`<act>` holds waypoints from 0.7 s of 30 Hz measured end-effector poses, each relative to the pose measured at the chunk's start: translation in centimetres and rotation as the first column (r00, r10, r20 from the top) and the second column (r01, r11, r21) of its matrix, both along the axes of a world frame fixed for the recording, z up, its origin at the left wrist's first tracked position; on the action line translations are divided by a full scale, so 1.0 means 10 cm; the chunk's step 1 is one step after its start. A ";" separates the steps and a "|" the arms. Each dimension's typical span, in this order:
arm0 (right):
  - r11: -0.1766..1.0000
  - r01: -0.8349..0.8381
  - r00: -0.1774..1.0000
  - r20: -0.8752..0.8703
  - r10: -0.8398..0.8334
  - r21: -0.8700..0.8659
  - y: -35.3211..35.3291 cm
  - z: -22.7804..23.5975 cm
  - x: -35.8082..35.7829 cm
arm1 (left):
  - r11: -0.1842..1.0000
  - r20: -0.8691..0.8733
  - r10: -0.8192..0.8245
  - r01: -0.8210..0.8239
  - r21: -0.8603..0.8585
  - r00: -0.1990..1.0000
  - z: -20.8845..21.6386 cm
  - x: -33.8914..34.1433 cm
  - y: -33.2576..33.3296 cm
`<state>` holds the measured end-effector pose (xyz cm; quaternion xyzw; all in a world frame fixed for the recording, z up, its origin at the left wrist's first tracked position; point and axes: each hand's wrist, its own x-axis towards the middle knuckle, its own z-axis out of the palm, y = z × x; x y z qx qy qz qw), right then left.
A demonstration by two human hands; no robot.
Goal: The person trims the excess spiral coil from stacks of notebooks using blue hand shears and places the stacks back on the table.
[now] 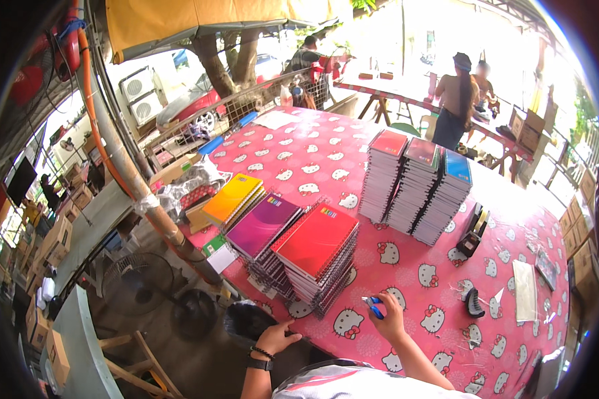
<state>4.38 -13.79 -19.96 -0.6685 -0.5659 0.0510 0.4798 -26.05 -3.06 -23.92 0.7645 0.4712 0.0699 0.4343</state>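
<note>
My right hand (391, 319) is closed around a small blue-handled cutter (375, 307), its short metal tip pointing left, just above the pink patterned tablecloth (359, 296). My left hand (277, 339) lies at the table's near edge with its fingers stretched out and nothing visible in it. Beside it hangs a black plastic bag (245, 320). Ahead of my hands stand stacks of spiral notebooks: a red-covered stack (316, 239), a purple-covered one (263, 226) and a yellow-covered one (233, 199). Farther right, three tall notebook stacks (412, 189) stand side by side.
A black tape dispenser (471, 233), a black curved object (474, 304) and a pale strip (524, 290) lie on the right. A pole (123, 153) with an orange cable rises at the left, near a standing fan (138, 282). People (458, 100) are at another table behind.
</note>
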 end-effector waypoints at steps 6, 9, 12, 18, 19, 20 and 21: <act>0.969 0.245 0.957 -0.162 -0.241 0.008 -0.25 -0.71 0.18 | 0.998 -0.069 -0.033 0.037 0.052 0.997 0.08 0.05 -0.07; 0.965 0.251 0.967 -0.035 -0.254 -0.074 -0.16 -0.64 0.14 | 0.999 -0.113 -0.010 0.015 0.039 0.994 0.06 0.00 -0.10; 0.971 0.238 0.971 -0.013 -0.239 -0.033 -0.08 -0.62 0.14 | 1.000 -0.098 0.028 -0.026 0.015 0.995 0.02 -0.01 -0.12; 0.961 0.268 0.963 0.007 -0.268 -0.068 -0.05 -0.68 0.18 | 1.000 -0.073 0.007 -0.006 0.025 0.997 0.07 0.01 -0.09; 0.963 0.261 0.965 0.002 -0.261 -0.063 -0.05 -0.69 0.18 | 1.000 -0.085 0.005 -0.003 0.025 0.996 0.07 0.02 -0.06; 0.966 0.254 0.967 -0.002 -0.254 -0.057 -0.07 -0.71 0.16 | 1.000 -0.097 0.004 -0.001 0.025 0.995 0.05 0.02 -0.04; 0.969 0.242 0.970 -0.006 -0.243 -0.054 -0.08 -0.71 0.15 | 1.000 -0.109 0.006 -0.004 0.024 0.994 0.03 0.01 -0.04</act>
